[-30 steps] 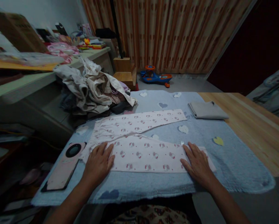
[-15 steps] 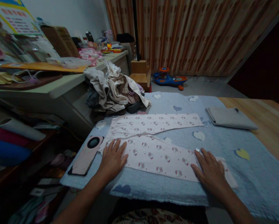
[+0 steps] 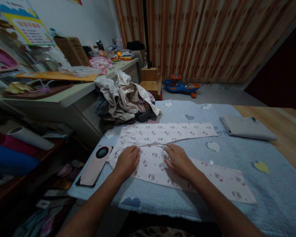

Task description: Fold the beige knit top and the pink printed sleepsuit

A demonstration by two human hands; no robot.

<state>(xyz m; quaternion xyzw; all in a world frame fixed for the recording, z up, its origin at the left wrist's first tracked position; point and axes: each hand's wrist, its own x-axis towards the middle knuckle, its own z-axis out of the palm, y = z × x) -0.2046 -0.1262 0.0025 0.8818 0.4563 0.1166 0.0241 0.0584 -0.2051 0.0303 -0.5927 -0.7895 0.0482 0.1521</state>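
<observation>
Pale pink printed pajama trousers (image 3: 158,133) lie beneath the left hand (image 3: 127,162) and right hand (image 3: 179,161), both spread flat.

Pale pink pajama trousers (image 3: 160,133) with a scattered small cartoon-cat print lie flat and face-up on a blue terry blanket (image 3: 281,197) with heart patches, the gathered waist (image 3: 119,141) at the left and slightly rumpled. The upper leg (image 3: 177,130) runs almost straight to the right, its cuff ending short of a folded grey cloth, while the lower leg (image 3: 219,179) angles down and right, so the two legs splay apart in a narrow V from the crotch. Fabric is mostly smooth along both legs, with soft creases near the waist and where the legs meet.
</observation>
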